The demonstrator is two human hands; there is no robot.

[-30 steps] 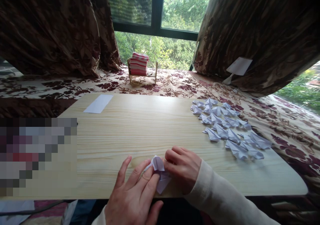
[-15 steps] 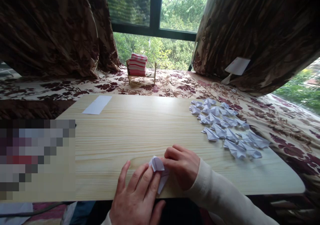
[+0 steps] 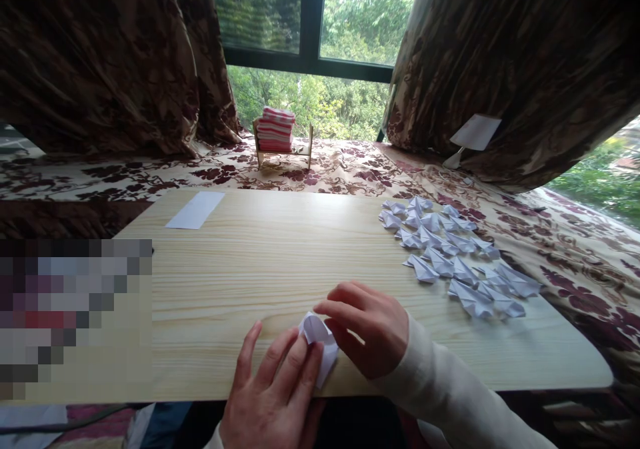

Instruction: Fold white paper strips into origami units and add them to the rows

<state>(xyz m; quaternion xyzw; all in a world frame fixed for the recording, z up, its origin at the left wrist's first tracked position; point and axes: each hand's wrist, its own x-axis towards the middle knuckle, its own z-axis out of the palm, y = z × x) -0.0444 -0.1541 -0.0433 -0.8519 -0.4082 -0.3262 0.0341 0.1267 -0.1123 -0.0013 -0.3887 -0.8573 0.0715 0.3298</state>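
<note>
Lower centre: left hand [image 3: 273, 396] presses spread fingers on the paper [image 3: 316, 331]; right hand [image 3: 373, 332] pinches its flap. A slip by either could skew the crease.

Your hands: two, the left hand [image 3: 273, 396] and the right hand [image 3: 370, 329].
Half-folded paper [image 3: 315, 332]: one, under your fingertips.
Finished folded pieces [image 3: 450, 262]: one cluster on your right, well over a dozen. They overlap too much for you to get an exact figure.
Flat white sheet [image 3: 195, 209]: one.
Table [image 3: 280, 256]: one.
Wooden rack [image 3: 310, 144]: one.
Striped cloths [image 3: 277, 129]: one stack on that rack, layers too fine to count.
Curtains: two, the left curtain [image 3: 100, 56] and the right curtain [image 3: 500, 56].
White card [image 3: 475, 132] against the right curtain: one.
</note>
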